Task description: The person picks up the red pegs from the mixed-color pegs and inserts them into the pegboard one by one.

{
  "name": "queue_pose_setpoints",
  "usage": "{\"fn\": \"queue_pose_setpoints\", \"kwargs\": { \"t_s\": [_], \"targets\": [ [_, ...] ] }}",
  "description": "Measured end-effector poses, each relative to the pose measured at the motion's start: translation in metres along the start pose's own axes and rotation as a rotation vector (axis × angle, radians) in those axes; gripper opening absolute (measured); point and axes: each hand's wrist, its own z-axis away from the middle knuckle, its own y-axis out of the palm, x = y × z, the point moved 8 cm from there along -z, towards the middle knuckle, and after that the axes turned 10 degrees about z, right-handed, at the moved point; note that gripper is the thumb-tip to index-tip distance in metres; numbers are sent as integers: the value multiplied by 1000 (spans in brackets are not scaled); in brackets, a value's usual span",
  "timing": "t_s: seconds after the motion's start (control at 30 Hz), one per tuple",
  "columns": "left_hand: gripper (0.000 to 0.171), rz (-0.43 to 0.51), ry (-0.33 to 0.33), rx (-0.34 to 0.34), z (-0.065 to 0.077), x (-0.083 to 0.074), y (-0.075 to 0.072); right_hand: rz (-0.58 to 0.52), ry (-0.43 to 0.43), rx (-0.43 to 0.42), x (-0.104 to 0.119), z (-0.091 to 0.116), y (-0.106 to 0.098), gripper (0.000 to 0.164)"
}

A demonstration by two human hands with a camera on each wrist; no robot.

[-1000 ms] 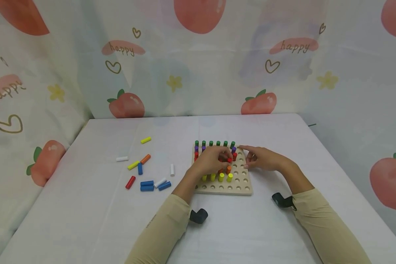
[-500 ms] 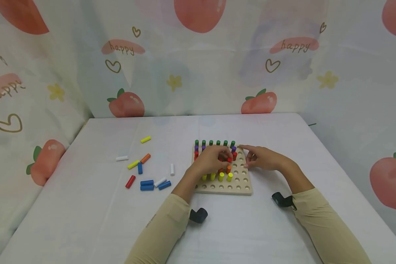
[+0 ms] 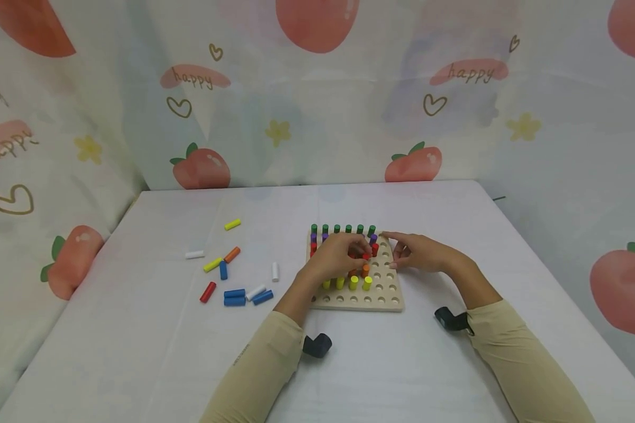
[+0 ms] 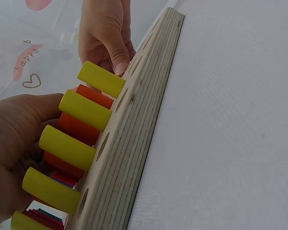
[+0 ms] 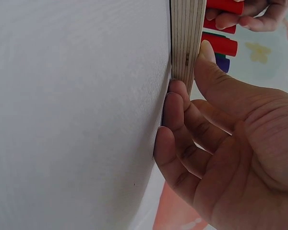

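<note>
A wooden pegboard (image 3: pixel 386 301) lies on the table, with rows of green pegs (image 3: pixel 348 228), purple, red, orange and yellow pegs (image 3: pixel 353 283) standing in its holes. Over the middle of the board, my left hand (image 3: pixel 334 257) pinches a red peg (image 3: pixel 366 257) between thumb and fingers; its lower end is hard to make out. My right hand (image 3: pixel 423 252) grips the board's right edge. In the right wrist view, the right thumb (image 5: pixel 209 57) rests on the board's top face and the fingers lie along its side. The left hand hides part of the rows.
Loose pegs lie left of the board: several blue pegs (image 3: pixel 235 297), white pegs (image 3: pixel 275 272), yellow pegs (image 3: pixel 213 264), an orange peg (image 3: pixel 232 254) and a red peg (image 3: pixel 208 292). Holes without pegs show along the board's right and near sides. A printed curtain (image 3: pixel 307 117) hangs behind the table.
The head view has shifted very slightly. Both hands, the pinched red peg and the pegboard stay in the same places.
</note>
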Motion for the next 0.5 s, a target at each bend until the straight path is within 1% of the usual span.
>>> {"fn": "queue_pose_setpoints", "kwargs": {
  "t_s": [0.17,0.5],
  "targets": [
    [14,10,-6,1,1,-1,-1,0,2,-1,2,0,-2,79],
    [16,24,13,38,4,-4,-1,-8,19,-1,0,2,-1,79]
  ]
}}
